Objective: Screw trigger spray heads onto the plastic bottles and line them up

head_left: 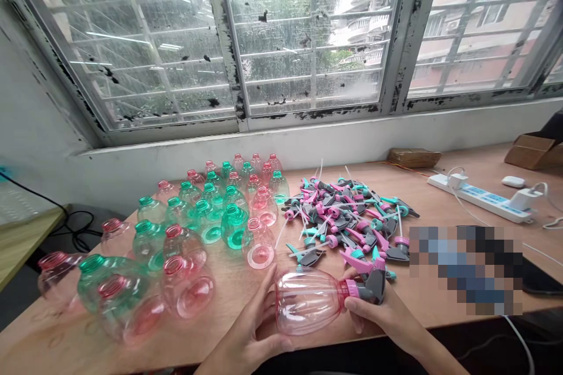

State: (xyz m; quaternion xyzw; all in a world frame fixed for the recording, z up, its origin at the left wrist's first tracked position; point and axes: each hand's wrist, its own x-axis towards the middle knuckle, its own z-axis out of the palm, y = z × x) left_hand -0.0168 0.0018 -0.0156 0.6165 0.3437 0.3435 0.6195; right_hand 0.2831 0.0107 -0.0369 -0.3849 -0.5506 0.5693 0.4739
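Observation:
A clear pink spray bottle (308, 300) lies sideways between my hands at the table's front edge. Its pink and grey trigger head (372, 284) sits on the neck and points right. My left hand (259, 325) curls round the bottle's base, thumb below and fingers behind. At the neck, my right hand (373, 307) pinches the pink collar (352, 288) between thumb and fingers; some of those fingers are hidden behind it. Just beyond the bottle lies a heap of loose trigger heads (338, 211) in pink, teal and grey, with white dip tubes.
Several open pink and green bottles, such as a green bottle (234, 225), stand on the wooden table (461, 199) at left. A power strip (481, 196), a white case (513, 181) and cardboard boxes (413, 157) are at right. A blurred-out object (466, 269) lies near the right front edge.

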